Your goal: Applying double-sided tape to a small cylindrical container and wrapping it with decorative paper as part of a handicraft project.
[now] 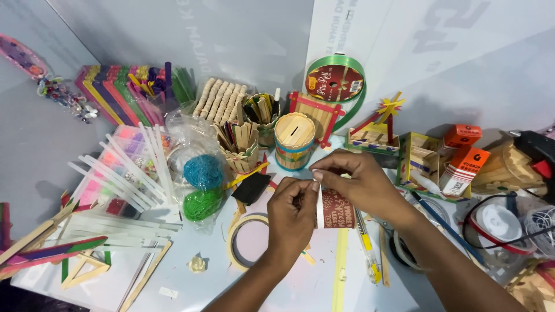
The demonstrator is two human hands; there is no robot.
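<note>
My left hand [292, 216] and my right hand [361, 184] meet over the middle of the table around a small dark red paper cup [337, 211] with white print. A narrow white strip [319, 202] runs down the cup's left side, pinched at its top by my right fingertips and pressed by my left thumb and fingers. The cup lies on its side, partly hidden by both hands. A roll of masking tape [245, 247] lies flat just left of my left wrist.
Around the hands stand craft-stick pieces: a round stick money box [293, 140], stick pen holders [243, 147], a small stick house [374, 136]. White glue sticks [136, 173], blue and green yarn [202, 188], coloured sticks [124, 92], a green ribbon roll [334, 84], a glue gun [535, 153].
</note>
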